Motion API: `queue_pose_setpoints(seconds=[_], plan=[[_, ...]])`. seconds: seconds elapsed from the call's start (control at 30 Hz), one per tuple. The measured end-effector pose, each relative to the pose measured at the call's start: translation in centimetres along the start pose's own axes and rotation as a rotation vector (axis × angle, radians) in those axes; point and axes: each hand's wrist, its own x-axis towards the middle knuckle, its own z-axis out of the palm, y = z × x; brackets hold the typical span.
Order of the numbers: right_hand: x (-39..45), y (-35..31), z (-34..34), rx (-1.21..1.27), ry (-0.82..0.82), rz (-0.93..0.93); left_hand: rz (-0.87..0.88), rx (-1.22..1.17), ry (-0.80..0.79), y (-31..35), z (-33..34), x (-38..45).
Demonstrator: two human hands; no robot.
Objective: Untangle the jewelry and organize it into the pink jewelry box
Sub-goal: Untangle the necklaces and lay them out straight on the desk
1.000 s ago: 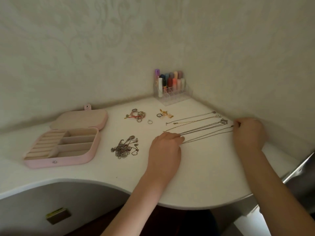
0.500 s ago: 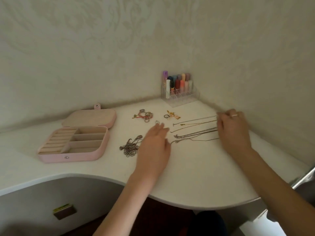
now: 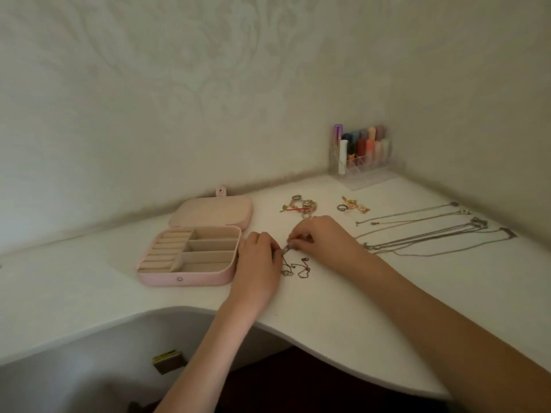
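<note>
- While both my hands meet over the tangled chain cluster (image 3: pixel 293 265), head view: a second ago they were stretching the long necklaces (image 3: pixel 429 234) flat at the right; those now lie in straight, separate lines, well apart from my grips.
- My left hand (image 3: pixel 258 257) has its fingers curled in a pinching grip on the knot's left end; my right hand (image 3: pixel 320 238) pinches the same end from the other side, fingertips nearly touching.
- I judge the necklaces sorted and the darker cluster the next untangling; nothing is boxed yet.
- The pink jewelry box (image 3: pixel 190 256) lies open just left of my left hand, its compartments bare.
- Behind, on the white tabletop (image 3: pixel 343 308), sit a ring-and-bracelet pile (image 3: pixel 301 205) and gold pieces (image 3: pixel 354 204).
- A clear organiser of tubes (image 3: pixel 362 156) fills the corner of the patterned wall (image 3: pixel 208 84).
</note>
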Motion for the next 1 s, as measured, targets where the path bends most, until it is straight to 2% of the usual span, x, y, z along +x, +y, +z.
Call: queue_pose_setpoints(seconds=[0.07,0.17,0.37,0.43,0.5,0.6,0.83,1.0], plan=[[0.1,0.1,0.3,0.100,0.077,0.035,0.009,0.024,-0.019,0.0,0.3,0.2],[0.4,0.5,-0.2,0.336,0.288,0.118,0.021,0.024,-0.020,0.0,0.5,0.2],[0.0,0.1,-2.1,0.934,0.525,0.274,0.017,-0.015,-0.034,0.0,0.4,0.3],[-0.2,0.0,-2.8,1.063,0.558,0.315,0.002,-0.129,-0.005,-0.2,0.1,0.3],[-0.3,-0.2,-3.1,1.165,0.574,0.345,-0.071,-0.349,0.021,-0.4,-0.2,0.3],[-0.3,-0.4,-3.3,1.235,0.618,0.384,-0.165,-0.600,0.051,-0.9,-0.4,0.3],[-0.5,0.0,-4.5,1.497,0.710,0.530,-0.231,-0.800,0.171,-0.7,-0.8,0.4],[-0.6,0.1,-4.4,1.160,0.605,0.539,-0.223,-0.859,0.179,-0.4,-1.0,0.2]])
